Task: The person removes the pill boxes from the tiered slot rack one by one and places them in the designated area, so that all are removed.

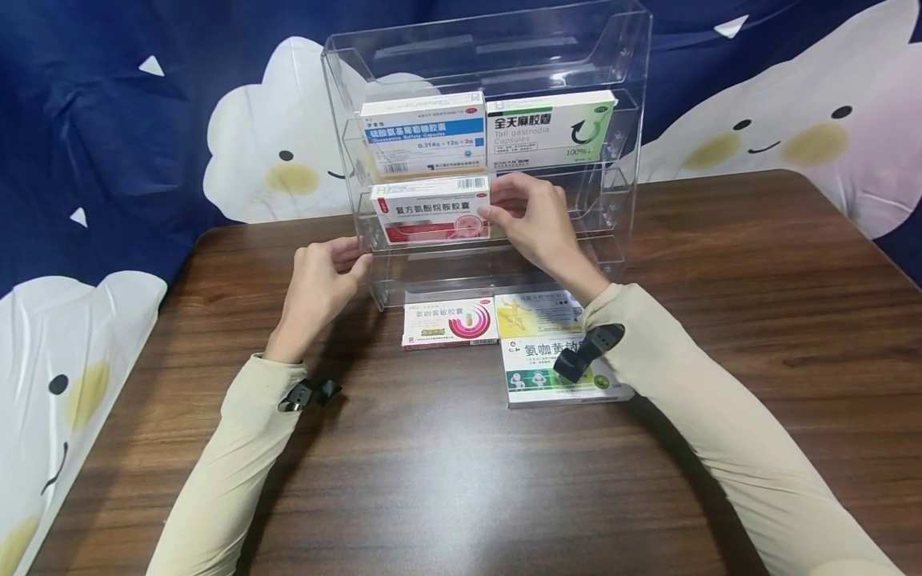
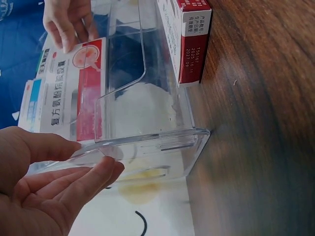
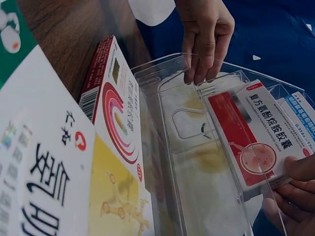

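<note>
My right hand [image 1: 542, 220] pinches the right end of a white-and-red medicine box [image 1: 432, 216], which stands in a middle tier of a clear acrylic display rack [image 1: 558, 264]. In the right wrist view, the thumb lies on the box's front and the fingers are behind it. At the rack's left side, my left hand [image 1: 317, 284] holds the clear side wall [image 2: 147, 142] between thumb and fingers. On the tier above stand a blue-and-white medicine box [image 1: 423, 138] and a green-and-white medicine box [image 1: 549, 132], side by side.
In front of the rack, a white box with pink rings [image 1: 450, 322] lies on the wooden table [image 1: 403, 464]. To its right are a yellow-and-white box [image 1: 529, 314] and a green-and-white box [image 1: 536, 372], partly covered by my right wrist strap. A blue cloud-print cloth [image 1: 144, 144] hangs behind.
</note>
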### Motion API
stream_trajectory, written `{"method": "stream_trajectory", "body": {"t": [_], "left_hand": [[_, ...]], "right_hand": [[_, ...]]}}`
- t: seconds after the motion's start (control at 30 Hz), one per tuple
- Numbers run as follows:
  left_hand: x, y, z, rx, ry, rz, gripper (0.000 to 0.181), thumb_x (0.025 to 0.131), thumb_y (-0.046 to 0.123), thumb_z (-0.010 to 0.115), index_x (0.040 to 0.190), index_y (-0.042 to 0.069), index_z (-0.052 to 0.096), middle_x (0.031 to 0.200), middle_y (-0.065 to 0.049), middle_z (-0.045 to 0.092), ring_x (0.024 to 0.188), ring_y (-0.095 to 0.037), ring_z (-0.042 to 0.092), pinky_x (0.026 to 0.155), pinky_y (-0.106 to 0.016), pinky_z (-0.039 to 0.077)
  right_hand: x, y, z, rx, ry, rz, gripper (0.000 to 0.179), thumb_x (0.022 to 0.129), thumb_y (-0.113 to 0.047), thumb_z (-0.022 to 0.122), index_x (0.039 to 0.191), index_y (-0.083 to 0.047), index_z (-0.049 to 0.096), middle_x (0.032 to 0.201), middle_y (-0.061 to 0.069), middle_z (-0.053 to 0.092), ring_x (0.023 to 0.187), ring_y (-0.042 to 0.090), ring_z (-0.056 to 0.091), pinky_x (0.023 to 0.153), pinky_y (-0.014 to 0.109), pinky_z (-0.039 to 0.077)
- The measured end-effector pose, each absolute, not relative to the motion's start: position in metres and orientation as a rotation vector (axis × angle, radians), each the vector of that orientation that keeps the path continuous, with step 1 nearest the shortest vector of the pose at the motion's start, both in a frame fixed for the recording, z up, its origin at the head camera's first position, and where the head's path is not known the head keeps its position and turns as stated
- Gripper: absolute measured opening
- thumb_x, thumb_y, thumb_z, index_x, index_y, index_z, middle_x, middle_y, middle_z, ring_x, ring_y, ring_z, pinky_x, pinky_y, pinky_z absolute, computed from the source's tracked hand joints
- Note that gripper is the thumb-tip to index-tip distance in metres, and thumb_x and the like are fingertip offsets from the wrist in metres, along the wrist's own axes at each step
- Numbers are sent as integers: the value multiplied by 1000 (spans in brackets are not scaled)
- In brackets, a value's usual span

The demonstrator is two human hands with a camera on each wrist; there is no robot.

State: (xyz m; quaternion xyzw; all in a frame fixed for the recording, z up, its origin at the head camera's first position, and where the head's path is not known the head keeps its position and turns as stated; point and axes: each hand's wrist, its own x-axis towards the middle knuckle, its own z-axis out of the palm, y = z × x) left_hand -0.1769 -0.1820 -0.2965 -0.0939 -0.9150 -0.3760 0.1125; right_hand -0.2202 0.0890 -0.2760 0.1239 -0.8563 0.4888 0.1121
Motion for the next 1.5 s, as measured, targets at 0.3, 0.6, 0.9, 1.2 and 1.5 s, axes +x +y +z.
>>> {"method": "stream_trajectory", "body": {"t": [0.3, 0.6, 0.9, 1.2, 1.5], "left_hand": [[-176, -182, -297, -283, -2684, -1077, 32, 90, 7, 63, 115, -12, 64, 103, -25, 68, 98, -32, 68, 85, -43, 55], [-177, -182, -297, -281, -2687, -1062, 32, 90, 8, 63, 115, -12, 64, 103, -25, 68, 98, -32, 68, 85, -42, 54], [-176, -182, -297, -280, -2686, -1070, 31, 90, 8, 63, 115, -11, 64, 103, -24, 69, 98, -31, 68, 84, -42, 55], [-176, -182, -297, -278, -2688, -1071, 31, 90, 8, 64, 115, -11, 64, 103, -24, 69, 99, -31, 68, 85, -42, 55], [-176, -183, -296, -300, -2668, -1091, 30, 90, 6, 63, 114, -10, 65, 104, -24, 69, 100, -31, 68, 87, -42, 54]], "right_hand": [[-218, 95, -269, 344, -2447, 1498, 29, 86, -5, 72, 111, 3, 62, 109, 18, 69, 99, 26, 68, 87, 27, 53], [-214, 105, -266, 372, -2234, 1554, 26, 84, -2, 72, 108, 7, 64, 107, 20, 69, 99, 24, 68, 85, 23, 53], [-206, 109, -269, 427, -2107, 1354, 21, 87, -6, 71, 106, 2, 72, 101, 13, 73, 84, 15, 68, 69, 15, 48], [-194, 110, -265, 393, -2194, 1426, 24, 86, -6, 71, 109, 1, 72, 103, 14, 72, 90, 18, 69, 75, 17, 52], [-178, 117, -269, 300, -2348, 1707, 29, 85, -11, 73, 111, 2, 69, 98, 18, 71, 79, 7, 68, 73, 17, 55]]}}
